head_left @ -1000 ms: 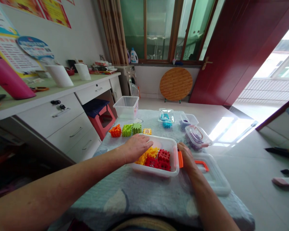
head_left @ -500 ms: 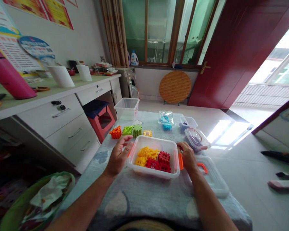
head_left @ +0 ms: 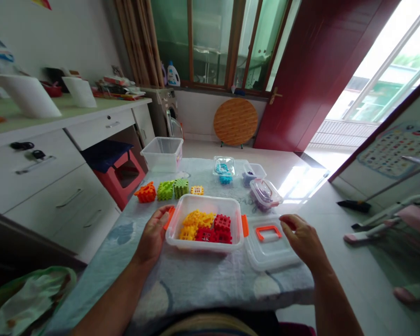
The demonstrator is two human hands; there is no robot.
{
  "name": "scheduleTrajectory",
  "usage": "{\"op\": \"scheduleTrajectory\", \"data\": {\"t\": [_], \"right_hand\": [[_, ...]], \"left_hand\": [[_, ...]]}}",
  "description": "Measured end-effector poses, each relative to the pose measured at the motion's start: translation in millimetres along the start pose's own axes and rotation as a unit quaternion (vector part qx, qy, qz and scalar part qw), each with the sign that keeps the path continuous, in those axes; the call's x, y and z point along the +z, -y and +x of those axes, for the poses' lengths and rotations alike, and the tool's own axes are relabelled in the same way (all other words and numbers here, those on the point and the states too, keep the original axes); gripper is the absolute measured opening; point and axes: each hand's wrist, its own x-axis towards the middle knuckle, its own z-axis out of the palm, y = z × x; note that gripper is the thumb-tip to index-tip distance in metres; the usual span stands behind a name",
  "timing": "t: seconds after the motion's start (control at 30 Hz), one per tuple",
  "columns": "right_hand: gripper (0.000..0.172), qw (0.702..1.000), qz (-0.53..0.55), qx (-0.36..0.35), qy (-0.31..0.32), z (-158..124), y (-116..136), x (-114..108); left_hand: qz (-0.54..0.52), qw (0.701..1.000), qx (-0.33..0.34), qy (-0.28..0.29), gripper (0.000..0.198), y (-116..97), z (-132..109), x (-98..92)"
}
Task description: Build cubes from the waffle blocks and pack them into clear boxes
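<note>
Perhaps a one-sided pull by the left hand on the orange latch, at the tub's nine o'clock, could tip it and jumble the yellow blocks and red blocks inside. The right hand bends its fingers at the three-o'clock edge of the lid. I cannot tell whether either hand pinches. Smooth, cloudy plastic; notched, lattice-faced blocks; wrinkled cloth beneath.
</note>
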Motion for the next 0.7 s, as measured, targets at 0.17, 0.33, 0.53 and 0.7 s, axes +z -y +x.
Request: {"op": "scheduleTrajectory", "data": {"t": [0.17,0.33,0.53,0.7], "right_hand": [[0.025,0.995,-0.081,-0.044,0.041,-20,-18,18],[0.045,0.988,-0.115,-0.083,0.061,-17,-24,40],[0.048,0.976,-0.153,-0.087,0.127,-17,-21,46],[0.045,0.966,-0.191,-0.040,0.169,-13,-12,43]], "left_hand": [[-0.037,0.998,-0.042,0.024,0.046,-3,5,-1.5],[-0.064,0.996,-0.058,0.038,0.045,-6,2,-3.3],[-0.075,0.995,-0.064,0.032,0.046,-9,-2,-4.4],[-0.072,0.995,-0.063,0.009,0.041,-12,-3,-7.3]]}}
